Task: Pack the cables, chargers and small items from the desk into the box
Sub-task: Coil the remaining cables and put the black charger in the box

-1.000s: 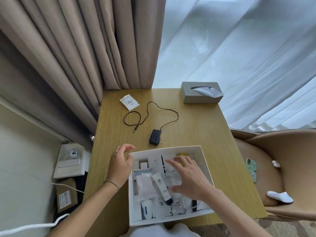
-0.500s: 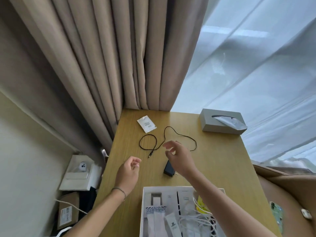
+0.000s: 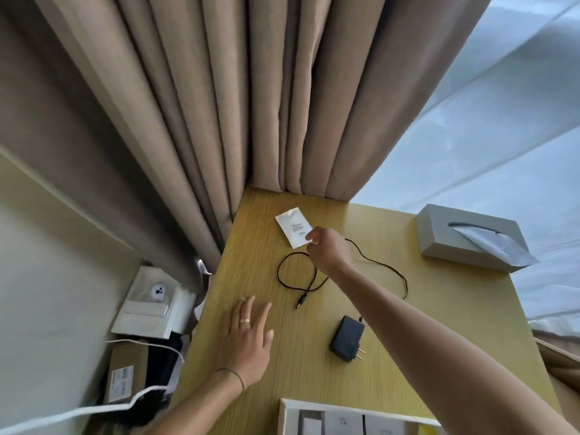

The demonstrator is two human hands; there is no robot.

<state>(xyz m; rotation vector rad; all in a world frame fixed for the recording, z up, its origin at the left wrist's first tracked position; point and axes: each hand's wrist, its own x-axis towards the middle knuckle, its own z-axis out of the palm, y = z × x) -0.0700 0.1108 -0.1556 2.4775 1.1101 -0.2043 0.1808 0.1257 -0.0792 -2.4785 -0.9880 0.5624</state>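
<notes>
The right hand [image 3: 326, 251], which half a second ago hovered over the black charger [image 3: 346, 342], has reached to the desk's [image 3: 439, 309] far left corner and now pinches the near edge of the white sachet [image 3: 293, 227], a flat, faintly printed packet lying by the curtain. That is probably the next item for the box [image 3: 287, 416] at the near edge. The left hand [image 3: 248, 337] rests flat, fingers spread.
</notes>
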